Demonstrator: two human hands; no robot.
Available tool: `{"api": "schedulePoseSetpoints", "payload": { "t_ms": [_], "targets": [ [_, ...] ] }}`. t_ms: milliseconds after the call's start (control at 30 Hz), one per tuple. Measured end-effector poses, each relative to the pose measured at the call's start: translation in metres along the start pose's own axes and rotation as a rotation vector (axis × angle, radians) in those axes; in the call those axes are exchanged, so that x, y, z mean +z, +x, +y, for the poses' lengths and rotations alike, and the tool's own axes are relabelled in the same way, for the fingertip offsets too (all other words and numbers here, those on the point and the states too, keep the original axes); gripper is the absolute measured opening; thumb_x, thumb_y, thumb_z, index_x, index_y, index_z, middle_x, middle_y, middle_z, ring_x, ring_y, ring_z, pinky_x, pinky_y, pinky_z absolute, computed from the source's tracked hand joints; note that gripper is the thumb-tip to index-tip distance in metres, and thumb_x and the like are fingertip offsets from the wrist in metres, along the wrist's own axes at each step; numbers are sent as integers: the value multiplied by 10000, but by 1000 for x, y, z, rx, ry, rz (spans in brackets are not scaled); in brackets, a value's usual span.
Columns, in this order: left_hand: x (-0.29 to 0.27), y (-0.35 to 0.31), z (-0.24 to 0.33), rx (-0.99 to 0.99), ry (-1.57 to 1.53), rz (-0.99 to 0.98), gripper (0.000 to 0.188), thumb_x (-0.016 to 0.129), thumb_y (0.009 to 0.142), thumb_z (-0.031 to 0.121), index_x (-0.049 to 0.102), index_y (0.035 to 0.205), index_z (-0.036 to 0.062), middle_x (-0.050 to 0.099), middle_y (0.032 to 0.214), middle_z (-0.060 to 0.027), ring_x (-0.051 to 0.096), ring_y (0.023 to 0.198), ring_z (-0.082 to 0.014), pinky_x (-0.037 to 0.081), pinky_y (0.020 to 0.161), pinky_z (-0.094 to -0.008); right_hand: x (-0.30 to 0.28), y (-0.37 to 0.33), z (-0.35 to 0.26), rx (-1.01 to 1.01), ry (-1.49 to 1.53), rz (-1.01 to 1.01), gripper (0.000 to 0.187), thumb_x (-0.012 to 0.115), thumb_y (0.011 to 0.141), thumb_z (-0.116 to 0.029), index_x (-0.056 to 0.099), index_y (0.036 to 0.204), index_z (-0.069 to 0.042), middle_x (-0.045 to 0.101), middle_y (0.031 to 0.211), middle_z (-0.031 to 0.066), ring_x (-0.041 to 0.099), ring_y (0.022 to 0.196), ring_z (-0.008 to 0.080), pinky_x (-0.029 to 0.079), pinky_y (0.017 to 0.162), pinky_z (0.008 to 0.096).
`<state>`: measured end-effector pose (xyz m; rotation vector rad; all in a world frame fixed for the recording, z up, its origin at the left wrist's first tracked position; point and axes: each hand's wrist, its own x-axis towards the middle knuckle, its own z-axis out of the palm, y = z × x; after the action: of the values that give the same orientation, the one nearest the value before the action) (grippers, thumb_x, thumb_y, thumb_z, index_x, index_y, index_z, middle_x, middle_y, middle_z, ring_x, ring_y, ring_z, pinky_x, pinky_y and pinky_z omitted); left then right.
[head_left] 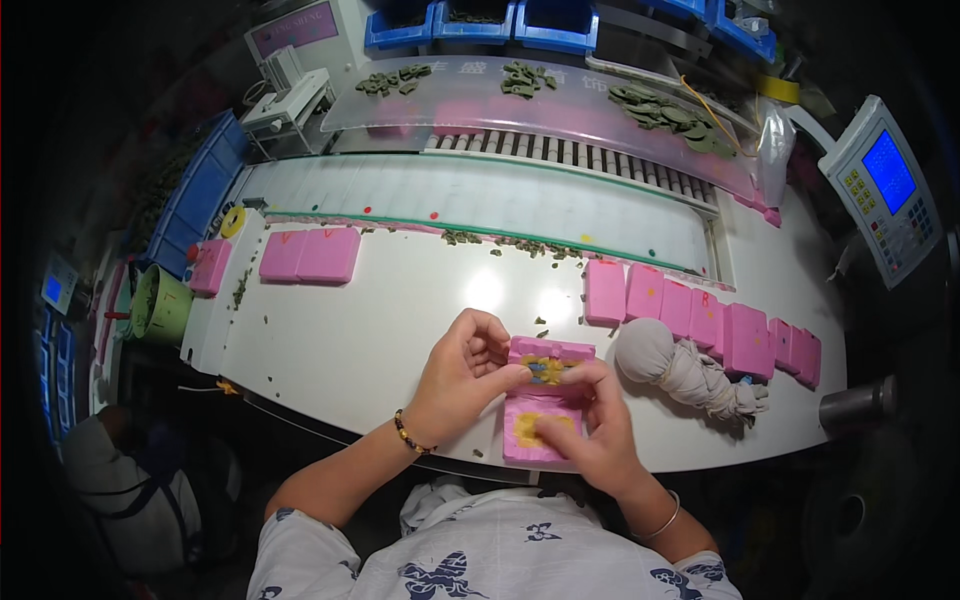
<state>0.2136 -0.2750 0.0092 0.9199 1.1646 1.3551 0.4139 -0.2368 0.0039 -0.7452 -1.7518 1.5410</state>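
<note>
A pink block mold lies opened in two halves near the table's front edge. Its upper half (pixel 550 347) shows yellow patches and a small blue piece (pixel 543 372) in the cavity. More yellow marks the middle of the lower half (pixel 515 450). My left hand (pixel 462 368) is closed at the upper half's left side, its thumb pressed on the cavity and its other fingers curled. My right hand (pixel 607 440) grips the mold from the right, forefinger on the upper half and thumb over the lower one. Its remaining fingers are partly hidden.
Closed pink molds (pixel 606 293) line the right side, behind a wrapped grey cloth bundle (pixel 680 370). More pink molds (pixel 328 256) stand at left. Behind them runs a green-edged conveyor (pixel 450 200) with a roller strip. A control panel (pixel 888 175) stands right, a green bin (pixel 160 308) left.
</note>
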Motion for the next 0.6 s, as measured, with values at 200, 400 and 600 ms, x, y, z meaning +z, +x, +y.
{"api": "schedulePoseSetpoints", "payload": {
  "t_ms": [200, 400, 600],
  "targets": [
    [10, -3, 8, 76, -172, 35, 410, 691, 854, -73, 455, 1178, 15, 589, 1040, -86, 600, 972, -107, 522, 873, -243, -25, 13, -14, 124, 575, 18, 304, 603, 910, 89, 403, 1079, -65, 537, 1118, 79, 571, 1035, 126, 515, 858, 261],
    [14, -7, 15, 102, -43, -14, 437, 695, 856, -64, 451, 1213, -1, 581, 1094, -100, 603, 1007, -135, 525, 929, -273, -22, 15, -25, 215, 526, -12, 396, 615, 910, 66, 445, 1258, -21, 578, 1192, 114, 592, 1061, 137, 507, 932, 282],
    [14, -8, 21, -34, -242, -224, 465, 704, 854, -51, 443, 1234, 11, 547, 1125, -73, 570, 1079, -138, 502, 982, -288, -15, 6, -18, 158, 477, 52, 361, 622, 911, 61, 499, 1249, 27, 589, 1148, 82, 574, 1089, 128, 488, 959, 290]
  ]
}}
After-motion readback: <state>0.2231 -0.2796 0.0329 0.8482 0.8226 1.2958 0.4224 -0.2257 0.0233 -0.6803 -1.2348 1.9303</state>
